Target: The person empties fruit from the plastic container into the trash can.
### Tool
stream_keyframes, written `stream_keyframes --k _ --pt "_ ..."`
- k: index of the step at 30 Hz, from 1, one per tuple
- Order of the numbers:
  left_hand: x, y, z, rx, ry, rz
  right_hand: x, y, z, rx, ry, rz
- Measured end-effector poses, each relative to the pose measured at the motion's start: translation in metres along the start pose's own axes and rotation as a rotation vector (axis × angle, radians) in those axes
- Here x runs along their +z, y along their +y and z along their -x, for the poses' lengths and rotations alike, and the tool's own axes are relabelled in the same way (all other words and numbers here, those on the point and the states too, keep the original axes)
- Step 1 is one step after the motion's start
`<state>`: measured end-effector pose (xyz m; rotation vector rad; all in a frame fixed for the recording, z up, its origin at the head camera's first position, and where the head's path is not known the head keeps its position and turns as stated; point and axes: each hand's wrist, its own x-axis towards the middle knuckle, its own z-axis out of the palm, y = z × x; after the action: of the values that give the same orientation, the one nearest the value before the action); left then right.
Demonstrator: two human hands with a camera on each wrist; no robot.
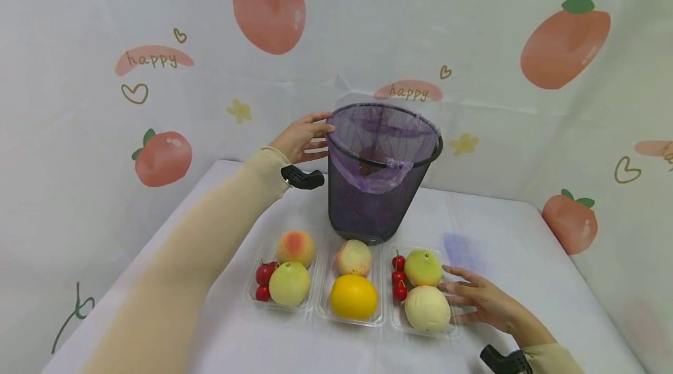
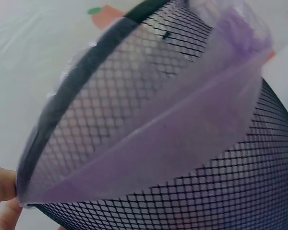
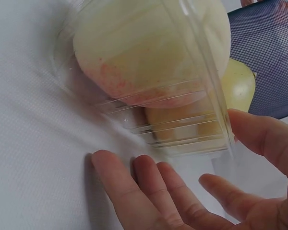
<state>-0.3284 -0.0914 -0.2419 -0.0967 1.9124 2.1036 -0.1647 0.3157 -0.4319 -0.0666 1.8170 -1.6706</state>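
Observation:
A dark mesh wastebasket (image 1: pixel 357 204) lined with a translucent purple bag (image 1: pixel 375 181) stands behind three clear plastic trays. My left hand (image 1: pixel 304 139) touches the left of its rim with fairly straight, spread fingers; fingertips (image 2: pixel 2 187) show beside the rim in the left wrist view. Beside the right-hand tray (image 1: pixel 420 332) my right hand (image 1: pixel 484 302) has its fingers spread, and one fingertip (image 3: pixel 245 127) meets the tray's edge in the right wrist view. That tray holds a pale peach (image 1: pixel 427 308), a yellow-green fruit (image 1: pixel 423 267) and small red cherries (image 1: pixel 398 278).
In the middle tray (image 1: pixel 342 320) lie a yellow fruit (image 1: pixel 354 297) and a pale reddish peach (image 1: pixel 354 258). The left tray (image 1: pixel 249 292) holds a peach (image 1: pixel 296 248), a green-yellow fruit (image 1: pixel 289 284) and small red fruits (image 1: pixel 264 273). A printed cloth (image 1: pixel 336 23) hangs behind the white table (image 1: pixel 499 228).

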Motion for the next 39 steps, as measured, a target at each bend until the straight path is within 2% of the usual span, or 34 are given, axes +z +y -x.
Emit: stream_keyframes --k 22,32,39 --pt "0.0004 -0.001 -0.0014 -0.014 0.011 0.019 0.0014 0.0024 -0.0012 -0.001 -0.002 -0.006" --pt "0.0018 0.0009 -0.002 -0.023 0.02 0.027 0.0019 0.0019 -0.0021 0.013 0.026 -0.001" --pt "0.0002 0.0011 -0.0006 -0.017 0.002 0.007 0.0021 0.0009 -0.0029 0.015 0.024 0.024"
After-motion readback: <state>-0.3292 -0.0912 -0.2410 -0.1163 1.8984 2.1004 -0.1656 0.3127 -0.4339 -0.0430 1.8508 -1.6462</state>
